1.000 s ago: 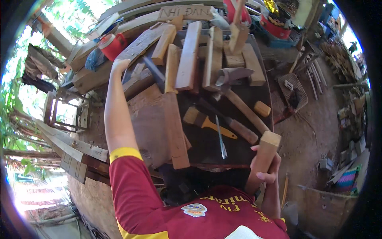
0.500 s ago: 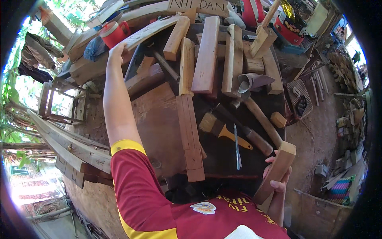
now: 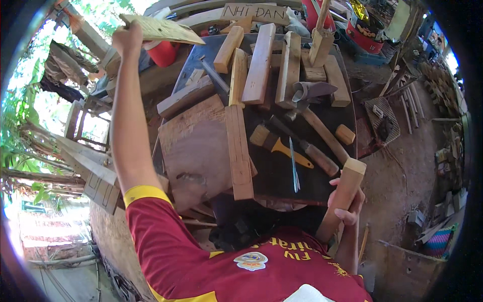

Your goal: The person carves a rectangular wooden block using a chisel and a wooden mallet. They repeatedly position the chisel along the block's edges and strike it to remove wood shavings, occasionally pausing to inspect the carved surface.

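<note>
At the far left, my left hand (image 3: 128,41) is raised and closed on one end of a flat, rough wooden board (image 3: 163,30), held clear of the table. My right hand (image 3: 354,207) wraps around a squared wooden block (image 3: 343,194), tilted upright at the table's near right corner. Close to that hand lie a wooden-handled chisel (image 3: 321,159), a hammer (image 3: 326,133), a yellow-handled brush (image 3: 282,146) and thin, pen-like sticks (image 3: 294,168). A block with pencilled lines (image 3: 238,151) rests beside a square wooden panel (image 3: 193,138).
Several wooden blocks (image 3: 259,65) lie across the table's far half, with a curled grey sheet (image 3: 314,90) among them. A red container (image 3: 162,54) stands beyond the far left edge. Past the far right are a red tub (image 3: 366,39) and a mesh basket (image 3: 381,120).
My left hand has lifted the board up and leftward off the far left side, uncovering more of the table corner and a metal tool there. My right hand still holds its block.
</note>
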The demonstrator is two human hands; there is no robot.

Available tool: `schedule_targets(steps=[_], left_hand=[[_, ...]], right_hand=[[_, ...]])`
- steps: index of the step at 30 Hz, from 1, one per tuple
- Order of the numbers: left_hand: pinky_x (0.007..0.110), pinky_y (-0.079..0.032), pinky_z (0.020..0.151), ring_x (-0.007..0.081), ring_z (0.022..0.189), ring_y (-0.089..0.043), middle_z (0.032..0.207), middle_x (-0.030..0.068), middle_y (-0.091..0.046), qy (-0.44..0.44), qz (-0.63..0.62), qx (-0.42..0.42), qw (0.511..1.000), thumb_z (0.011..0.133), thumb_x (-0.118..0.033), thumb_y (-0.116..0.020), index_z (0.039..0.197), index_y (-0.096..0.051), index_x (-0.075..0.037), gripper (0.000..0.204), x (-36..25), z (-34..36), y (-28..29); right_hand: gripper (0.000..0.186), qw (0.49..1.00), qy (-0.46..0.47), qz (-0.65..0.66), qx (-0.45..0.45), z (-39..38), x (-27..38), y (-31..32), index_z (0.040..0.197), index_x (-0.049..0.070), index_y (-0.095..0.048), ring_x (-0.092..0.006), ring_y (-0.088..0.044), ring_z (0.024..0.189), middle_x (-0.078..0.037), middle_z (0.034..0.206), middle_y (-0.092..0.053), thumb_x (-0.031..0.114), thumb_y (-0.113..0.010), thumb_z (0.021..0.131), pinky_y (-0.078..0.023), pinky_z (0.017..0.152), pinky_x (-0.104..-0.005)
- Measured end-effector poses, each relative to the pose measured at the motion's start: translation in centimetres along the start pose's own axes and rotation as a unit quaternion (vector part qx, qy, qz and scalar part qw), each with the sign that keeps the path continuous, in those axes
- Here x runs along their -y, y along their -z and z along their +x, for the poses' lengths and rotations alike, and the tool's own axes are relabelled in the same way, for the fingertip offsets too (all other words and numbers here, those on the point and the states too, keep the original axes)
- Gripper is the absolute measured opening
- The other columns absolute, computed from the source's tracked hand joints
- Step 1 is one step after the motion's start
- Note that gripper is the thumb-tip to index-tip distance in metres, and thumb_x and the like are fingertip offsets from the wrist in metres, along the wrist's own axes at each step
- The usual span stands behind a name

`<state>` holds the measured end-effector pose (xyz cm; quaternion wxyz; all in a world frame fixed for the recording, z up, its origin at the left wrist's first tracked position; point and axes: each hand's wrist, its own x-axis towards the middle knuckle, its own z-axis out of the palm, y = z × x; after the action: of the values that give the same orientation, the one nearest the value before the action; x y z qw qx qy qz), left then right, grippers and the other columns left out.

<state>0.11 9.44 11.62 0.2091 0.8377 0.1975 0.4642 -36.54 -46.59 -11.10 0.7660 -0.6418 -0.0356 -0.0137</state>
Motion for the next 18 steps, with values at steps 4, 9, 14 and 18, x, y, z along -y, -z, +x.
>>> schedule_targets(steps=[4,9,14,18], left_hand=[[0.045,-0.054,0.076,0.0321,0.076,-0.070,0.080,0.0136,-0.072,-0.237,0.042,-0.022,0.970,0.081,-0.050,-0.073,0.086,-0.071,-0.002,0.048,-4.4,-1.9,9.8],[0.037,-0.037,0.050,0.0143,0.049,-0.040,0.053,0.0085,-0.046,-0.358,0.049,-0.036,0.932,0.077,-0.003,-0.067,0.064,-0.052,0.003,0.020,-13.5,-14.8,21.8],[0.029,-0.043,0.042,0.0189,0.043,-0.056,0.054,0.0109,-0.055,-0.044,0.133,0.277,0.950,0.082,0.003,-0.062,0.069,-0.059,0.006,0.014,-21.5,-23.7,27.8],[0.043,-0.057,0.069,0.0331,0.073,-0.072,0.080,0.0158,-0.071,-0.417,0.123,0.300,0.849,0.086,-0.015,-0.062,0.095,-0.068,-0.001,0.018,-17.0,-28.4,26.5]], right_hand=[[0.103,0.999,0.028,-0.028,0.027,0.0,-0.4,0.5,0.138,-0.010,-0.043,-0.0190,-0.066,0.070,-0.021,0.119,-0.061,0.038,-0.085,0.057,-0.054,0.057,-0.0309],[0.094,0.991,0.090,-0.066,0.078,0.0,-1.5,1.4,0.131,-0.011,-0.047,-0.0193,-0.065,0.072,-0.022,0.122,-0.060,0.038,-0.084,0.059,-0.053,0.058,-0.0308],[0.092,0.985,0.112,-0.083,0.097,-0.1,-1.9,1.6,0.131,-0.011,-0.047,-0.0197,-0.066,0.077,-0.023,0.124,-0.060,0.036,-0.083,0.061,-0.054,0.063,-0.0315],[0.090,0.982,0.137,-0.083,0.101,-0.2,-1.9,1.5,0.132,-0.011,-0.047,-0.0194,-0.066,0.080,-0.023,0.126,-0.060,0.033,-0.084,0.063,-0.054,0.066,-0.0318]])
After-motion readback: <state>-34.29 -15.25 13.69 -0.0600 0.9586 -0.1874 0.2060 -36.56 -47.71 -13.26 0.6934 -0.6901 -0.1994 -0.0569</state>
